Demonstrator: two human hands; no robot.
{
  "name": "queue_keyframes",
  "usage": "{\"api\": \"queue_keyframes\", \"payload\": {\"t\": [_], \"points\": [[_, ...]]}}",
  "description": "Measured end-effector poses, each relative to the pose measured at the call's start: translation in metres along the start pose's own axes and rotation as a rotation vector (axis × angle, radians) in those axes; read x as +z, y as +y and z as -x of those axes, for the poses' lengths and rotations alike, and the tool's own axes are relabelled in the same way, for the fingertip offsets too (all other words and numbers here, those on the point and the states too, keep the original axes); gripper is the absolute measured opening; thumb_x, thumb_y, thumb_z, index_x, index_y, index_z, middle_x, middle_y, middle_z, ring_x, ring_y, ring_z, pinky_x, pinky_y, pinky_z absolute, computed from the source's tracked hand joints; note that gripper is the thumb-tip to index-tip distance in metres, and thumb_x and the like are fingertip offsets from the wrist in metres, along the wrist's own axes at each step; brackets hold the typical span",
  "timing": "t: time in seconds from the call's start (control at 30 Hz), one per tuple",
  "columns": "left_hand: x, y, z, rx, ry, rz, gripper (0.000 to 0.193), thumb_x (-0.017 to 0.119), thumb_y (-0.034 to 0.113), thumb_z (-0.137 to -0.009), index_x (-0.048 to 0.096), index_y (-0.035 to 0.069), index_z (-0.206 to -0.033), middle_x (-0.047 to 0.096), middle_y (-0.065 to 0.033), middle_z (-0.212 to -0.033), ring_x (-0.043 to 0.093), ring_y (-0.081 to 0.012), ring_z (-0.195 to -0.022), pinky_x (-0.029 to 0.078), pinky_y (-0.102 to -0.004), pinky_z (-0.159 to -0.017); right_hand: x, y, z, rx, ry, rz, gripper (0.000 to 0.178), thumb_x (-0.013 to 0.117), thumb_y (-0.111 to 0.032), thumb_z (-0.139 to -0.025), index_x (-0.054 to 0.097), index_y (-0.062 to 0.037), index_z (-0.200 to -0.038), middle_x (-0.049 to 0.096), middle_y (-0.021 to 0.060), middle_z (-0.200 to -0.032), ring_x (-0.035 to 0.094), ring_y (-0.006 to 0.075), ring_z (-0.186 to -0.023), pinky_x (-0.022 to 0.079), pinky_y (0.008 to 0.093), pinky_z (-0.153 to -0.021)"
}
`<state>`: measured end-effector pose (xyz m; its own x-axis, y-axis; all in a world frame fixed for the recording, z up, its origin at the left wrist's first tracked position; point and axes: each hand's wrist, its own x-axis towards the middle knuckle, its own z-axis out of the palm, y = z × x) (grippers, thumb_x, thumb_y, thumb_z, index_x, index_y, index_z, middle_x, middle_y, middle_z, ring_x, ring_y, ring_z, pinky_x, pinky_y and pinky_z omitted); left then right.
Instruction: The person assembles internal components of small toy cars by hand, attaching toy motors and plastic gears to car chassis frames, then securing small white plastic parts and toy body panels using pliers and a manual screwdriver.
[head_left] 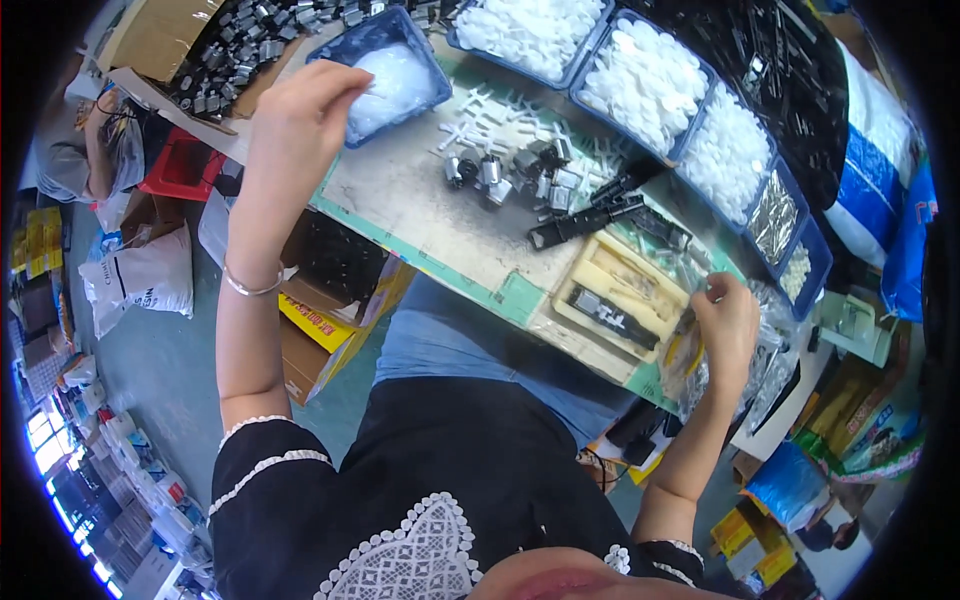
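Note:
My left hand (305, 105) reaches up to the blue bin of clear plastic bags (395, 80) at the table's far left, fingers bent at the bin's near rim; whether it grips a bag I cannot tell. My right hand (727, 322) pinches the top of a clear plastic bag (690, 365) at the table's right edge. Beside that hand lies a cream tray (625, 295) holding a black oblong part. Small silver and black cylindrical parts (500, 175) and long black parts (590, 215) lie in the middle of the table.
Blue bins of white round pieces (650, 80) line the far edge, with smaller bins (790, 235) at the right. Black parts are heaped at the back (790, 60). Cardboard boxes (320, 330) stand under the table's left side. Another person (75, 160) sits at far left.

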<state>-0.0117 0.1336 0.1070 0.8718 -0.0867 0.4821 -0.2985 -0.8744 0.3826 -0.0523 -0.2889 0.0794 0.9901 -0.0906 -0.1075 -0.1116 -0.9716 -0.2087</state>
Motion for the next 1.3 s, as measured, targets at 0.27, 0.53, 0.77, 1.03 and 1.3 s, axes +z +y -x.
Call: {"api": "queue_keyframes", "payload": {"t": [0.27,0.53,0.77,1.03,1.3], "points": [[0.028,-0.022,-0.007,0.26,-0.202,-0.271,0.012,0.063,0.0,-0.074,0.067,0.003,-0.085,0.065,-0.0073,-0.081,0.059,-0.0246,-0.079,0.047,-0.0331,-0.067,0.007,0.019,0.003,-0.095,0.249,-0.16,0.019,0.059,-0.004,-0.083,0.062,0.0052,-0.1,0.061,0.0167,-0.09,0.06,0.0257,-0.065,0.048,0.0336,-0.064],[0.008,0.013,-0.004,0.057,-0.131,0.083,0.01,0.064,-0.001,-0.078,0.068,0.0,-0.087,0.066,-0.0085,-0.082,0.062,-0.0203,-0.075,0.047,-0.0275,-0.066,-0.023,-0.004,0.029,-0.106,0.208,-1.073,0.023,0.065,0.009,-0.077,0.064,0.0038,-0.099,0.056,0.0111,-0.104,0.06,0.0159,-0.088,0.052,0.0259,-0.075],[0.031,0.082,0.022,-0.305,-0.204,0.868,0.013,0.065,-0.003,-0.082,0.068,-0.002,-0.095,0.067,-0.0058,-0.091,0.061,-0.0092,-0.082,0.049,-0.0208,-0.075,-0.009,-0.055,0.036,-0.382,0.055,-1.327,0.028,0.072,0.012,-0.069,0.065,0.0066,-0.095,0.062,0.0185,-0.103,0.064,0.0216,-0.09,0.055,0.0301,-0.077],[0.065,0.129,0.039,-0.45,-0.278,1.34,0.014,0.065,-0.003,-0.083,0.066,-0.004,-0.097,0.066,-0.0088,-0.091,0.065,-0.0147,-0.083,0.053,-0.0263,-0.077,0.004,-0.061,0.051,-0.32,0.025,-1.491,0.028,0.072,0.01,-0.071,0.066,0.0041,-0.098,0.057,0.0152,-0.11,0.064,0.0208,-0.093,0.057,0.03,-0.078],[0.08,0.153,0.047,-0.493,-0.322,1.367,0.013,0.064,-0.004,-0.083,0.066,-0.005,-0.097,0.066,-0.0082,-0.09,0.064,-0.0149,-0.084,0.053,-0.0251,-0.076,0.017,-0.055,0.048,-0.276,-0.017,-1.716,0.031,0.071,0.011,-0.072,0.065,0.0043,-0.101,0.057,0.0148,-0.11,0.064,0.0216,-0.092,0.057,0.0301,-0.081]]}}
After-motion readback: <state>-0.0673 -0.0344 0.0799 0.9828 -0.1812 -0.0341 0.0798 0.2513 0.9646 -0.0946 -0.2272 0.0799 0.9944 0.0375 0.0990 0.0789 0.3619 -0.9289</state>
